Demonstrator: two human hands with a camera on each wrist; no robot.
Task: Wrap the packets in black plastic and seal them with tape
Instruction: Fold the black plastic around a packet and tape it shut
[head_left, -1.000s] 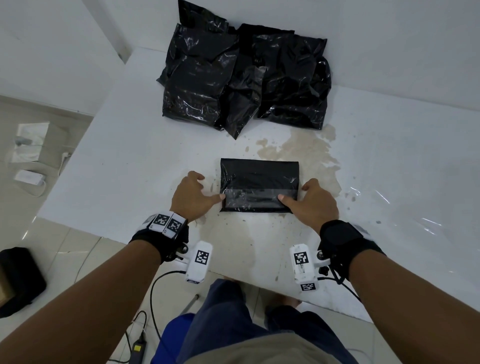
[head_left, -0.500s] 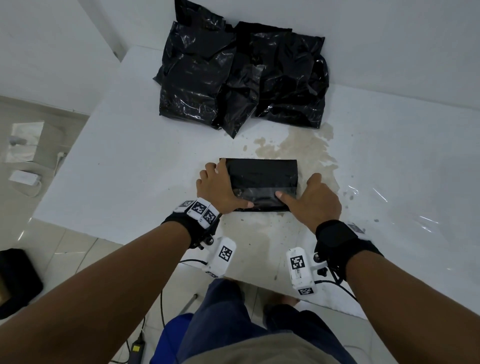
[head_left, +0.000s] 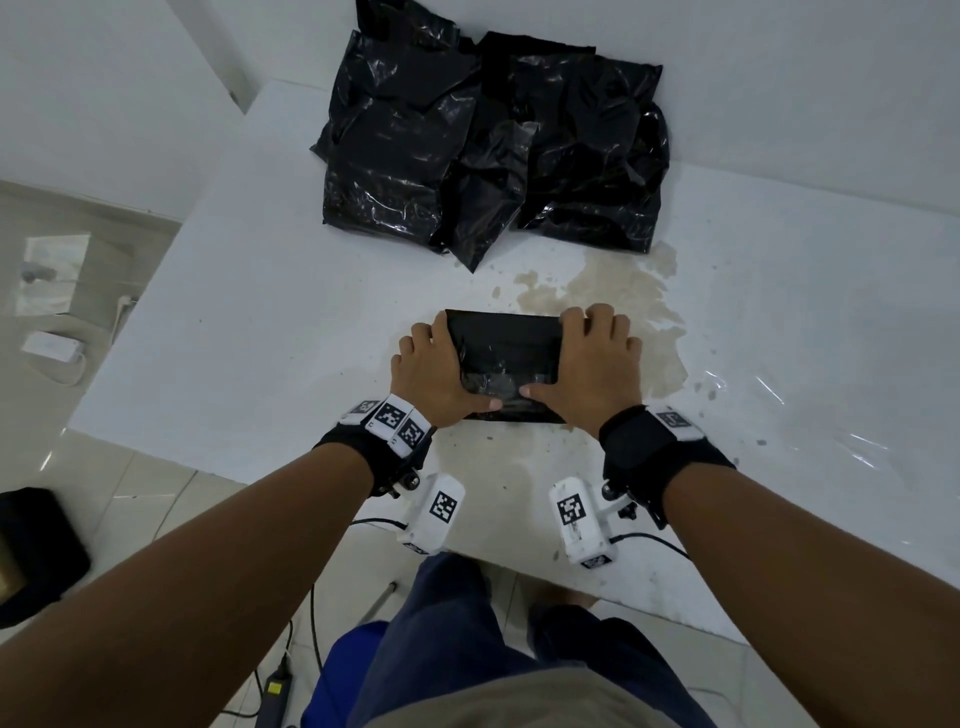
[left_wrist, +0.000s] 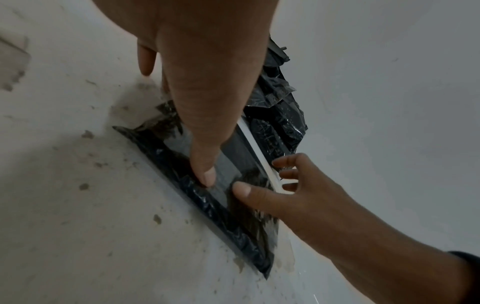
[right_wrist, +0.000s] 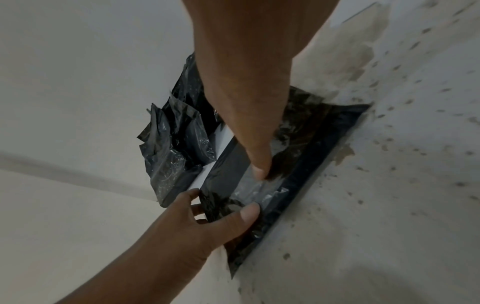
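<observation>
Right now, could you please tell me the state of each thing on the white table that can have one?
Flat black plastic-wrapped packet: lying flat, clear tape across its top.
Left hand: grips the packet's left end, thumb on the tape.
Right hand: grips the right end, thumb on the tape.
Pile of black plastic packets: heaped against the wall.

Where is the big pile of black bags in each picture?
Head: pile of black bags top centre, against the wall.
Left wrist: pile centre right, behind the left hand.
Right wrist: pile centre left.
Shared landmark: wrapped packet both hands grip, in front of the pile.
</observation>
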